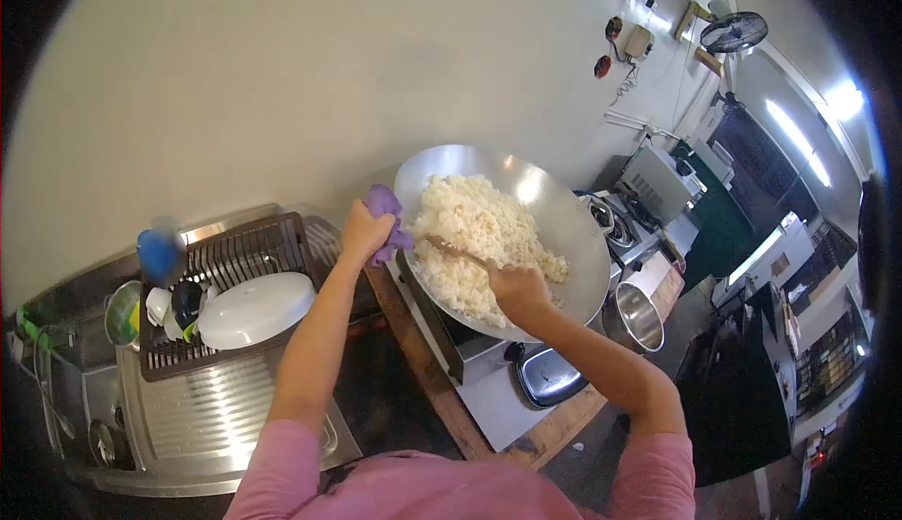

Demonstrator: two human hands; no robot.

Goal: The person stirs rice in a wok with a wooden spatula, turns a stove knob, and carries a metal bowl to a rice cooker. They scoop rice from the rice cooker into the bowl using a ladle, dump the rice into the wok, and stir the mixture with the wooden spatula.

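A large metal wok (573,238) holds a heap of white rice (479,229), spread mostly toward its left side. My left hand (365,232) is closed on a purple cloth (385,210) at the wok's left rim; whether a handle lies under the cloth is hidden. My right hand (520,294) grips a wooden spatula (458,252) over the near part of the wok. The tip of the spatula is sunk in the rice, so its shape cannot be made out.
Left of the wok, a brown dish rack (225,262) with a white oval dish (258,311) stands by the steel sink drainboard (207,417). A metal bowl (639,318) sits to the right. A lidded tray (552,374) lies on the counter in front.
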